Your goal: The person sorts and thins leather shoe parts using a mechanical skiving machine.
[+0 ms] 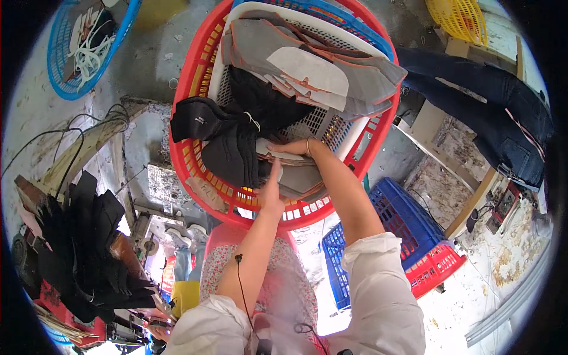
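Observation:
A red plastic basket point(367, 155) stands before me, with a white basket point(355, 130) inside it. My right hand point(293, 148) reaches in and grips the edge of a stack of grey fabric pieces point(299, 177). My left hand point(272, 188) is beside that stack, one finger stretched along its edge; its other fingers are partly hidden. Just left of it hangs a bundle of black fabric pieces point(231, 157). A black bundle tied with white string point(251, 120) lies above. Grey pieces with orange edges and a pale panel point(313, 71) fill the top.
Black pieces point(89, 248) are heaped at the left. Blue point(408, 219) and red point(435, 275) crates stand at the right. Dark trousers point(497, 106) lie over a wooden frame at the far right. A blue basket point(56, 65) holds white cords at the upper left.

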Demonstrator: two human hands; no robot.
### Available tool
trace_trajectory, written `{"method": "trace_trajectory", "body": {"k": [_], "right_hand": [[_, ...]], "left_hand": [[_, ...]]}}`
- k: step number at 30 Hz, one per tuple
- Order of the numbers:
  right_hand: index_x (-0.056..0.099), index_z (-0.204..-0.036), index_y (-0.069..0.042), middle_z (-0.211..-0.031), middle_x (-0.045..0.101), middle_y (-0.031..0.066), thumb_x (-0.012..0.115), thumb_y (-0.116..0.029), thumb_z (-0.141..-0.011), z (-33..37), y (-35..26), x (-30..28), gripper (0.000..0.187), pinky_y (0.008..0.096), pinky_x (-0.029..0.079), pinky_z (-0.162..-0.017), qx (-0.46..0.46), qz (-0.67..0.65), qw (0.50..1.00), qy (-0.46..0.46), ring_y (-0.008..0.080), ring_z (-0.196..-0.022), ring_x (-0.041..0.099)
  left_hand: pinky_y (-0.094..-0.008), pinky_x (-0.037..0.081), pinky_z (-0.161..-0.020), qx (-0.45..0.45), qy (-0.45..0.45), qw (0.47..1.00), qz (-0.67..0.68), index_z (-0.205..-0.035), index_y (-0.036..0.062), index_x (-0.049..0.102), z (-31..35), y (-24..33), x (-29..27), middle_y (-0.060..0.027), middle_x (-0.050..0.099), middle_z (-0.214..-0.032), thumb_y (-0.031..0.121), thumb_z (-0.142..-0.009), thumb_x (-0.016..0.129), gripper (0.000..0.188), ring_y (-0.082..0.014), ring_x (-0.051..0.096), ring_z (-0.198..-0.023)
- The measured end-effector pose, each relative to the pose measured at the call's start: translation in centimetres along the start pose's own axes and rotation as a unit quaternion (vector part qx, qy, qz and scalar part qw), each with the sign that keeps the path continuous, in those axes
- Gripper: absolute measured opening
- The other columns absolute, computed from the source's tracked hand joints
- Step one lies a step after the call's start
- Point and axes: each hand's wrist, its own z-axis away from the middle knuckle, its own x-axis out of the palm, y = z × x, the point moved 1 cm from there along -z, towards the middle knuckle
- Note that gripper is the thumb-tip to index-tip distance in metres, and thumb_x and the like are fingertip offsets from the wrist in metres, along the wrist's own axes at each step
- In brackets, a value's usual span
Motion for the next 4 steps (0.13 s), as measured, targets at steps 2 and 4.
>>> {"method": "trace_trajectory", "body": {"k": [2,4], "right_hand": [[0.043,-0.137,-0.007,-0.142,0.039,0.0108,0.055,-0.071,-0.076,0.2,0.16,0.26,0.089,0.0333,0.027,-0.108,0.013,-0.016,1.0,-0.009,0.0215,-0.13,0.035],[0.046,-0.135,-0.007,-0.14,0.042,0.0097,0.058,-0.069,-0.076,0.51,0.34,0.89,0.086,0.0317,0.028,-0.107,-0.005,-0.034,0.999,-0.004,0.0204,-0.128,0.038]], "left_hand": [[-0.0495,0.037,-0.1,-0.005,-0.12,0.992,-0.044,-0.146,0.0067,-0.013,-0.71,0.07,-0.28,-0.0076,0.023,-0.147,0.052,-0.066,0.078,0.129,-0.0262,0.035,-0.127],[-0.0502,0.035,-0.102,0.041,0.012,0.995,-0.086,-0.147,0.0058,-0.005,-1.3,-0.53,-0.63,-0.0062,0.017,-0.15,0.053,-0.069,0.075,0.121,-0.0255,0.026,-0.133]]}}
